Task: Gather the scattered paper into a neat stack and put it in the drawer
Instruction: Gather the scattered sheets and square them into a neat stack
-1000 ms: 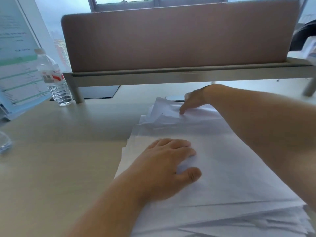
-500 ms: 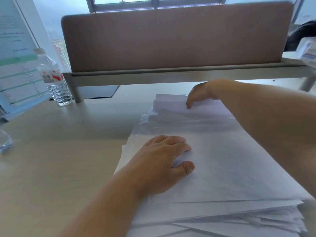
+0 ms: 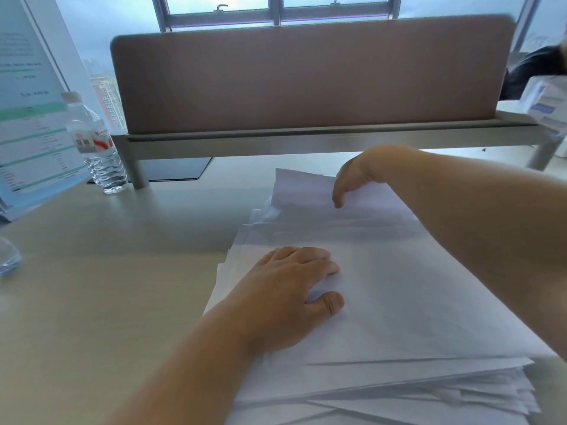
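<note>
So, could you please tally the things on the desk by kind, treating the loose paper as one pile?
Paper pile: 1
Water bottle: 1
Printed sign: 1
Dark mat: 1
Box: 1
Clear object at left edge, unidentifiable: 1
Total: 6
</note>
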The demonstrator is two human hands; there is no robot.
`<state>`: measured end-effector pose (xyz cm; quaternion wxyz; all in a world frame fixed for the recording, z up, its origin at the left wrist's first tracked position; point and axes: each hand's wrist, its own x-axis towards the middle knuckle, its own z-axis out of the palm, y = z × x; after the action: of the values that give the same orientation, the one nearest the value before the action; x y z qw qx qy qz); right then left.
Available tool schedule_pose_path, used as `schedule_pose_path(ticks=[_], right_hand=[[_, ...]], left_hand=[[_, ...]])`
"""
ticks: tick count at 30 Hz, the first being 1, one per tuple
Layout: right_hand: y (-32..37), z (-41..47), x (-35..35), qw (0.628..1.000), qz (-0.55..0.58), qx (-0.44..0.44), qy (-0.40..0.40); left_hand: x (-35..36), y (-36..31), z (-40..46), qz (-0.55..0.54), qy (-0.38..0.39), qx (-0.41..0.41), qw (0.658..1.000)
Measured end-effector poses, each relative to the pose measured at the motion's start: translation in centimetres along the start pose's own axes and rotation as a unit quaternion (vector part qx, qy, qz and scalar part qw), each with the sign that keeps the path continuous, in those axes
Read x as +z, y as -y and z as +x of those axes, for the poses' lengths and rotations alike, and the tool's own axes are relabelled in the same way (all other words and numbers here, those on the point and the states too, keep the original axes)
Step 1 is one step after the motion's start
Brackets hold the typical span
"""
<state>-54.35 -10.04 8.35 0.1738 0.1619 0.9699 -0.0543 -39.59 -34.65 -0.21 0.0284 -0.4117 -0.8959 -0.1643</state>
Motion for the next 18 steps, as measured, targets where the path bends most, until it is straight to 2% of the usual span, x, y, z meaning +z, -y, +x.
schedule_pose_path(ticks=[9,15,18], right_hand=[[0.2,-0.1,0.3,1.000,-0.008,-0.003,-0.020],[-0.2,-0.1,0.5,0.999,0.035,-0.017,-0.017],[-0.9,-0.6,0.3,0.997,0.037,-0.040,-0.046]], left_hand=[[-0.2,-0.2,0.0,0.003,-0.006,0.000,1.000],[0.0,0.1,0.2,0.003,-0.007,0.003,1.000],[0.1,0.1,0.2,0.006,-0.002,0.006,1.000]])
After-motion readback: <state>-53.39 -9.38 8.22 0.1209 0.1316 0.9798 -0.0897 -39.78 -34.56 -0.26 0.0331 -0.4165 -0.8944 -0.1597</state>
